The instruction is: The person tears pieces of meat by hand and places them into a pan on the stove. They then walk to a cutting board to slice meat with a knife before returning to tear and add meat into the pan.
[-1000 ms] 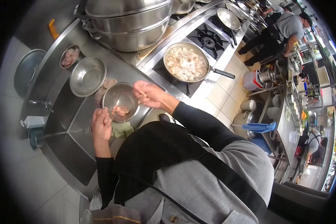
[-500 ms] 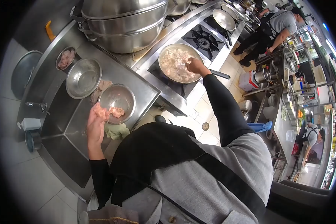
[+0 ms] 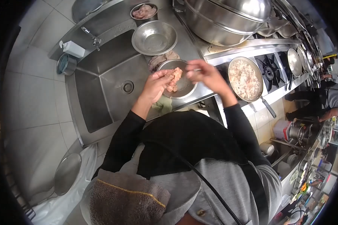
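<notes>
My left hand (image 3: 154, 88) is closed around a clump of raw minced meat (image 3: 175, 76), over the near-left rim of a metal bowl (image 3: 187, 93). Some of the pinkish meat hangs below the fingers. To the right, my right hand (image 3: 208, 78) is above the bowl's right side, its fingers half curled and apart, slightly blurred, with nothing visible in them. A frying pan (image 3: 248, 78) full of pale meat pieces in liquid sits on the stove, beyond my right hand.
A wide steel bowl (image 3: 154, 37) and a small pot of raw meat (image 3: 144, 12) stand beside the sink (image 3: 112, 86). A crumpled cloth (image 3: 163, 58) and a green cloth (image 3: 162, 105) lie near the bowl. A large steamer (image 3: 221, 22) stands behind; a co-worker (image 3: 330, 99) is at far right.
My right hand has left the pan and come over to the bowl. My left hand has lifted the meat somewhat. The view has turned toward the sink.
</notes>
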The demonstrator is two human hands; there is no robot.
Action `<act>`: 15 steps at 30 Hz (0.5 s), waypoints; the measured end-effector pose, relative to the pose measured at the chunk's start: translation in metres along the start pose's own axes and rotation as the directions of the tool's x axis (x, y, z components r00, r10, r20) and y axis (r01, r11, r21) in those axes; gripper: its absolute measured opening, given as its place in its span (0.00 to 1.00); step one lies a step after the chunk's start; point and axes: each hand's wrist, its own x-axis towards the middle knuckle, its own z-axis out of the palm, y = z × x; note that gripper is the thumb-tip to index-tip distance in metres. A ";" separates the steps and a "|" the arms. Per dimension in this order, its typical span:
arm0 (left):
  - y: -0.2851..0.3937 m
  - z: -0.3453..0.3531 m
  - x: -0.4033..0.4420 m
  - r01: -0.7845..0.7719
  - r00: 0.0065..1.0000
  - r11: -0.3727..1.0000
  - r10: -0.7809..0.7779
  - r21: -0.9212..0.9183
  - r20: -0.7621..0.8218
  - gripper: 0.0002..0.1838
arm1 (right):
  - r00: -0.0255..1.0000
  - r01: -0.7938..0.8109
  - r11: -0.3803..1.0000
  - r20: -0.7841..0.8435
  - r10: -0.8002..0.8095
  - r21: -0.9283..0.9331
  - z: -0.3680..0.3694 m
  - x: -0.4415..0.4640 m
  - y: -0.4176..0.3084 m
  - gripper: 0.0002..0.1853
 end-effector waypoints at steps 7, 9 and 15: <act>-0.004 -0.022 0.006 -0.050 0.998 0.998 0.052 0.043 -0.048 0.08 | 0.990 0.075 0.997 0.119 -0.075 0.008 0.026 0.029 0.032 0.08; 0.001 -0.027 0.004 -0.081 0.994 0.997 0.082 0.016 -0.075 0.06 | 0.990 0.069 0.997 0.120 -0.070 0.018 0.020 0.030 0.029 0.05; 0.023 -0.034 -0.004 -0.060 0.997 0.947 0.039 -0.314 -0.073 0.05 | 0.995 -0.064 0.884 0.092 0.024 0.464 0.017 0.028 0.011 0.06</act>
